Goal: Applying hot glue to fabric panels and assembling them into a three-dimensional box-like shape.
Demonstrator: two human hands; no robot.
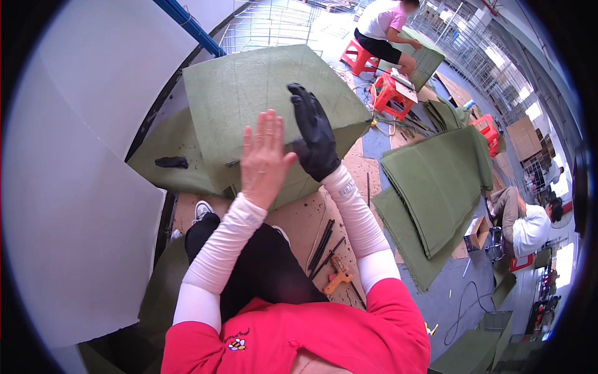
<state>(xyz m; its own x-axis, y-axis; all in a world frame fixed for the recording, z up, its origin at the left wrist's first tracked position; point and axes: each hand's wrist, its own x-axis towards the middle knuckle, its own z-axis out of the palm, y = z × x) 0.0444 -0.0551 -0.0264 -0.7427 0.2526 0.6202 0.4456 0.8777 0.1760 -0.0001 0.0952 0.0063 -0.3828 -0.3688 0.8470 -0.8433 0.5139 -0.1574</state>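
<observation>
Green box (243, 81): big, blocky, flat faces, creased matte fabric-like skin, faint lines on top. Left hand (265, 165): bare, flat, fingers straight and nearly together, back showing. Right hand (316, 134): smooth black glove, flat, fingers straight, thumb angled toward left hand. Both in front of the box, box right behind them; can't tell if either touches it, or if the thumbs meet. Ribbed pale sleeves on both forearms.

Left of box: limp black glove (171, 162) on a speckled green sheet (149, 153). Right of box: folded green sheets (436, 187), thick, smooth, layered. Near side of box: brown cardboard (308, 215), thin dark rods (321, 246), orange-handled tool (338, 277). Beyond box, to its right: glossy red stool (391, 96), seated co-worker (380, 22).
</observation>
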